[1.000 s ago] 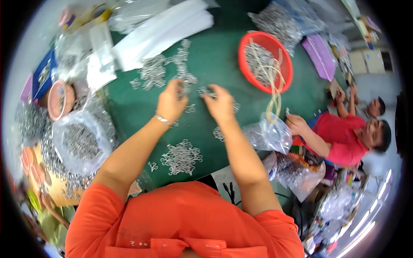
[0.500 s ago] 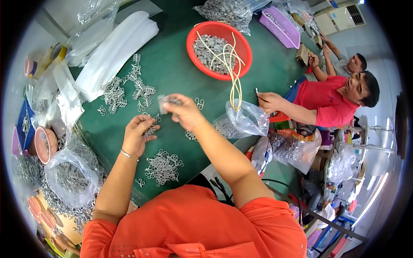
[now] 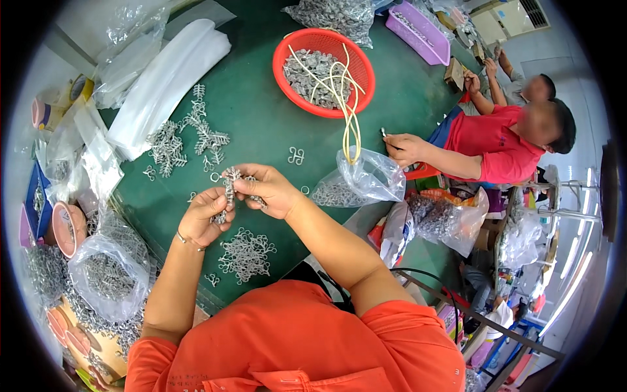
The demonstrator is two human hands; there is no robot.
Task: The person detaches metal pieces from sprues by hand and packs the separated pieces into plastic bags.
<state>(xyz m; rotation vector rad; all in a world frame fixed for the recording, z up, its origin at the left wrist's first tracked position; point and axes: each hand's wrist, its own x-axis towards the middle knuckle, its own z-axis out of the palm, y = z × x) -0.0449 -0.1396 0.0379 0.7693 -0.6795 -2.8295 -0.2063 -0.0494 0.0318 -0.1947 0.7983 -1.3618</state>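
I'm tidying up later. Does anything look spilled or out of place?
Yes: loose metal pieces lie strewn outside the plastic bag at far left, which looks like a spill. Pale cords also trail untidily over the rim of the red basket. I see no clear damage.
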